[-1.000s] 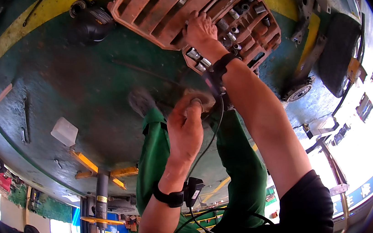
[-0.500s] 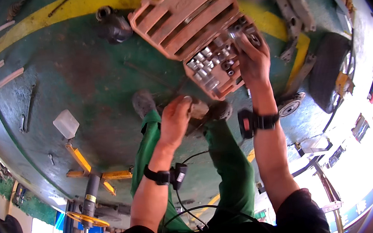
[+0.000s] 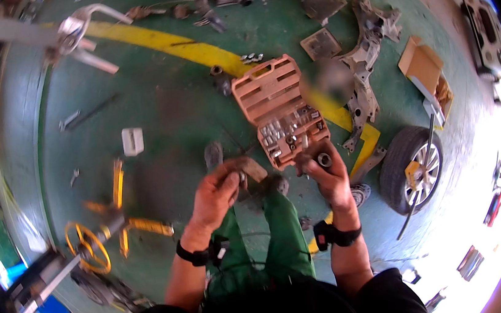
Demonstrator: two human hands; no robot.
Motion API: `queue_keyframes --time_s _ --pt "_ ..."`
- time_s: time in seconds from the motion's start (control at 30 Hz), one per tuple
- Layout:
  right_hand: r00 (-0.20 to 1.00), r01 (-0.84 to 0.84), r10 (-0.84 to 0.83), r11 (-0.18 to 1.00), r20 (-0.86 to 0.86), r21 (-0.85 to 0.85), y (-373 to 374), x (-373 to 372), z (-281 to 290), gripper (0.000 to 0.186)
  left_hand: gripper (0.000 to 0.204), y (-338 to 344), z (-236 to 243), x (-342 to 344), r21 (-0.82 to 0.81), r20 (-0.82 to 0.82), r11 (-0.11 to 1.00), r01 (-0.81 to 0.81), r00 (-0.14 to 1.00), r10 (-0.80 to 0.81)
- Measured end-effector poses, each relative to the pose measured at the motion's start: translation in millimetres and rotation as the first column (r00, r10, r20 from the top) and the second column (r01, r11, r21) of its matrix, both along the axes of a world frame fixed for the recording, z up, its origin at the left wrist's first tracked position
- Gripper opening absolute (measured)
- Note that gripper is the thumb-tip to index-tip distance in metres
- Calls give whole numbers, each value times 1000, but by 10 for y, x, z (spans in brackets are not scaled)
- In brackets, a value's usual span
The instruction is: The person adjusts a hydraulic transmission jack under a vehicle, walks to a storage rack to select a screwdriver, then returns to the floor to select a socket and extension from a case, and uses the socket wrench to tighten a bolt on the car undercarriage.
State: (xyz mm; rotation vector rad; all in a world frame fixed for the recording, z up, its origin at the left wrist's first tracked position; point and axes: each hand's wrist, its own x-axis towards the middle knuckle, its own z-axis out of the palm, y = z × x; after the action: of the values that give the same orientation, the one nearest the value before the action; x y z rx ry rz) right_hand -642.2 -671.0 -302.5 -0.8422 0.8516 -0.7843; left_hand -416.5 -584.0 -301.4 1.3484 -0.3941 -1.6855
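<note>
A brownish, block-shaped piece (image 3: pixel 254 169) sticks out from my left hand (image 3: pixel 213 195), whose fingers are curled around its near end; its exact kind is unclear. My right hand (image 3: pixel 331 179) is closed on a round metal socket (image 3: pixel 324 159), its dark hollow end showing between the fingers. Just beyond that hand, an orange-brown socket set case (image 3: pixel 268 87) lies opened out on the floor. Its slatted lid points away from me, and the nearer half carries several silver sockets (image 3: pixel 273 130). Both hands are apart from the case.
To the right lies a wheel (image 3: pixel 393 168) with a long bar across it, near a metal subframe (image 3: pixel 365 91) and a cardboard box (image 3: pixel 420 66). A yellow-legged stand (image 3: pixel 147 226), a white block (image 3: pixel 132 141) and wrenches (image 3: pixel 74 177) are on the left.
My right hand has drawn back from the case toward me and now has a socket in it. The left hand keeps the brownish piece. The view has tilted up, showing more floor.
</note>
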Motion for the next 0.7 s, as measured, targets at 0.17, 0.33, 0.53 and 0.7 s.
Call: queue_keyframes --time_s 0.17,0.33,0.53,0.7 --pt "798 -548 436 813 -417 -198 537 209 1215 21 17 692 1407 -277 -229 20 947 -227 971 238" --pt "628 -771 582 559 -516 -307 1267 379 2131 28 15 1497 2247 -563 -341 94 892 -297 933 347" --pt "551 -830 673 380 -494 -408 2259 530 2797 33 12 2661 2866 -637 -337 183 874 -349 887 425" --pt "555 -799 710 309 -434 -515 3234 566 3084 40 9 3733 3220 -786 -371 88 798 -475 838 539"
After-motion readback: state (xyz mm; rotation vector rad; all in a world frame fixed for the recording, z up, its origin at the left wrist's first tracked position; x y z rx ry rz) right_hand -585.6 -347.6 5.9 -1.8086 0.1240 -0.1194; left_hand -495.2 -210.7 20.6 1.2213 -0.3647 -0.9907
